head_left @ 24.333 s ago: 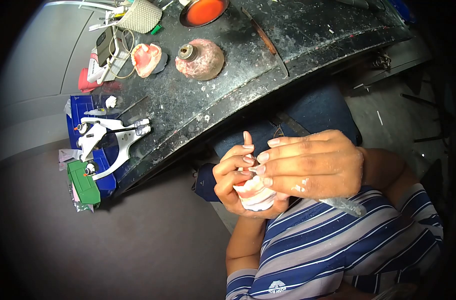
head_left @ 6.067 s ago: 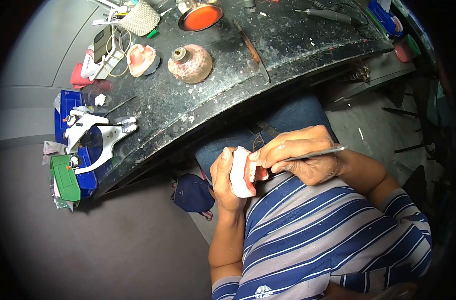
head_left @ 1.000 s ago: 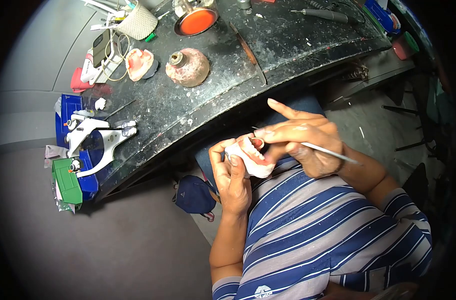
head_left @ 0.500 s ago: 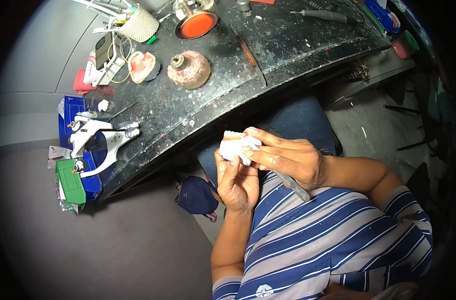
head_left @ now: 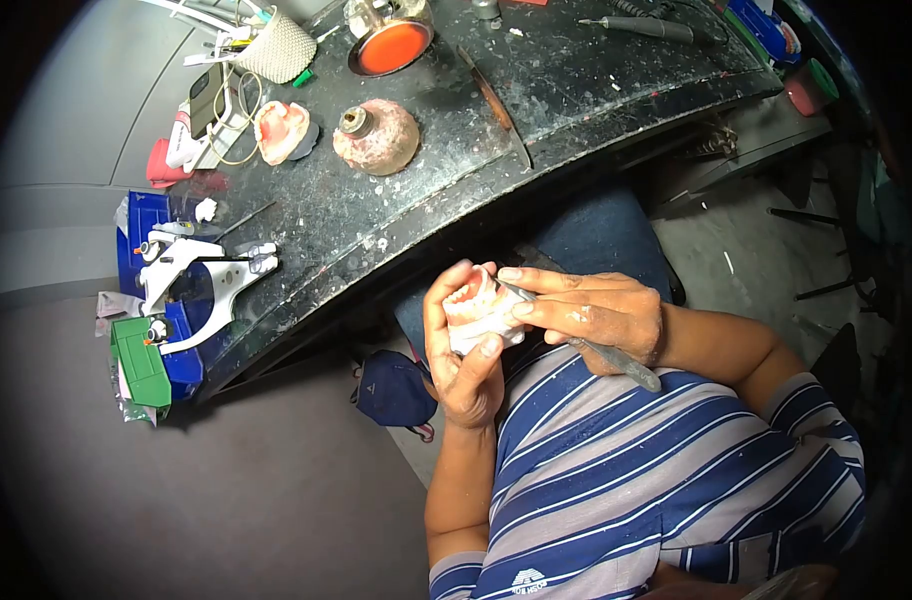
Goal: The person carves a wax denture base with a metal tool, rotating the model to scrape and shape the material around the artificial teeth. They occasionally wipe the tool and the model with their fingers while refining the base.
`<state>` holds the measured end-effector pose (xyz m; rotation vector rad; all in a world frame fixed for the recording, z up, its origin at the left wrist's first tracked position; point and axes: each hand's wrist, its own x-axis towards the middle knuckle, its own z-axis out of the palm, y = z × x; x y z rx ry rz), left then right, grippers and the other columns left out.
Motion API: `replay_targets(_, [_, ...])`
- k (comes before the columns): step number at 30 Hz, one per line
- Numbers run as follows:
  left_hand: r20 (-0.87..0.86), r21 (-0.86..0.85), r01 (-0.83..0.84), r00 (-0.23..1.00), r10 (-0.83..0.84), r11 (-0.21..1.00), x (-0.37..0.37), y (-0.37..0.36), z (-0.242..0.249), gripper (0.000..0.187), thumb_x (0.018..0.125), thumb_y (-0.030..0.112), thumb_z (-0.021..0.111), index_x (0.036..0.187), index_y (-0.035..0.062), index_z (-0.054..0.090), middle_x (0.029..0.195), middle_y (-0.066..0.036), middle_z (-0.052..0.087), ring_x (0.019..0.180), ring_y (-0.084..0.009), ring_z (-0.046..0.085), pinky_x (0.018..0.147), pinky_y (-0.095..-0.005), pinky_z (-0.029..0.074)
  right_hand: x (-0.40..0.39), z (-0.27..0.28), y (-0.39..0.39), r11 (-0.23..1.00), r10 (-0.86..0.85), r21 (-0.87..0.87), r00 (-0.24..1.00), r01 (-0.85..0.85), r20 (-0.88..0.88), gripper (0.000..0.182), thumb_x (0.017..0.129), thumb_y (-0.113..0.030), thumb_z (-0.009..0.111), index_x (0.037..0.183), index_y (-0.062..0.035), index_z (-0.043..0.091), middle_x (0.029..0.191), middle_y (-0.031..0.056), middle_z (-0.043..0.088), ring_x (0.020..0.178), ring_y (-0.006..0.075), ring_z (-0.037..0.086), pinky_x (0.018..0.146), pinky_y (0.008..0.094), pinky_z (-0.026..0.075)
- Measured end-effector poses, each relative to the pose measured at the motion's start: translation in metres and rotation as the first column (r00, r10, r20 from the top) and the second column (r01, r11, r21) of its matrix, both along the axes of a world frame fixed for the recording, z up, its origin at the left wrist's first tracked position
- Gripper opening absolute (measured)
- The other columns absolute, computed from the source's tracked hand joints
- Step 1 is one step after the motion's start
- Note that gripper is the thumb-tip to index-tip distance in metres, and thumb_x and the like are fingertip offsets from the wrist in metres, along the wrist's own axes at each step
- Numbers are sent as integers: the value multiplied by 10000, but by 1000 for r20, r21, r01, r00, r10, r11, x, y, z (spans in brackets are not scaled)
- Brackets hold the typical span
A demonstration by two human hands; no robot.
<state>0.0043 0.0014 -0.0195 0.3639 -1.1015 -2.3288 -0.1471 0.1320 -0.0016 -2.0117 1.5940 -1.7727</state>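
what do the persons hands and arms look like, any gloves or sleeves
Both hands are bare, with no gloves, rings or watch in view. The left hand leads to a forearm bare up to a short sleeve near the elbow. The right hand has pale smears on its fingers, and its forearm is also bare up to a short sleeve. The shirt has blue, grey and white stripes.

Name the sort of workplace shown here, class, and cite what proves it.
Most likely a dental laboratory bench: the left hand holds a denture model, a white articulator stands on the worktop, and another pink denture lies nearby.
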Motion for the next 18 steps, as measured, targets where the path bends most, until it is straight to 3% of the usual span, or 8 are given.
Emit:
replay_targets(3, [52, -103, -77, 995, 82, 992, 1, 2, -9, 660, 826, 86, 780, 1393, 55, 444, 1455, -208, 469, 1339, -258, 484, 1178, -423, 358, 0, 4, -1, 999, -36, 34, 999, 35, 22, 436, 813, 80, 745, 1242, 105, 667, 1266, 270, 690, 1250, 443, 654, 995, 462, 603])
replay_targets(6, [59, -169, -116, 990, 127, 979, 0, 6, -8, 629, 821, 55, 791, 1331, 79, 424, 1416, -159, 432, 1302, -223, 465, 1153, -402, 353, 1, 10, -5, 994, -107, 15, 994, 108, -27, 427, 790, -16, 807, 1210, 13, 732, 1188, 199, 698, 1145, 380, 713, 1027, 512, 576])
replay_targets(18, [19, -217, -67, 997, 73, 974, 1, 5, -9, 623, 835, 184, 785, 1309, 75, 396, 1384, -195, 392, 1307, -242, 394, 1164, -430, 281, -6, 7, -10, 999, -7, -46, 983, -1, -184, 280, 888, -114, 735, 1123, 39, 738, 1190, 198, 727, 1191, 338, 704, 1061, 485, 559])
